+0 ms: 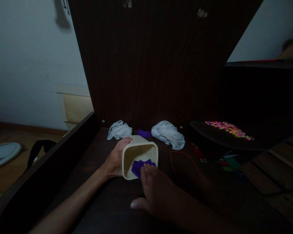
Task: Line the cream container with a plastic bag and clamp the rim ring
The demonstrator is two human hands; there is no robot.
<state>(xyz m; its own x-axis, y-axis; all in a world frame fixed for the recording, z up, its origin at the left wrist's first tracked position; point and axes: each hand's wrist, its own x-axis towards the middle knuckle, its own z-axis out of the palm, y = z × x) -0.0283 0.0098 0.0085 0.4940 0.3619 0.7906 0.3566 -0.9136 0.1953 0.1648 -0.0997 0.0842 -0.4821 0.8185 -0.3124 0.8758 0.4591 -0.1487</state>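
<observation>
A cream-coloured container (140,144) with rounded corners lies tipped on its side, its open mouth facing me. My left hand (117,156) grips it from the left side. At the mouth, my right hand (152,187) presses its fingers on a purple cloth (138,167) against the inside of the lower wall; the thumb sticks out below, apart from the cloth. A second purple piece (144,133) lies behind the container. To either side of that piece are a crumpled white plastic bag (119,130) and a larger crumpled white bag (168,134).
A thin reddish-brown frame (183,162) lies to the right of the container. Colourful small bits (229,129) sit on a dark curved surface at the right. A dark upright panel (148,65) stands behind, and a raised dark edge (51,162) runs along the left.
</observation>
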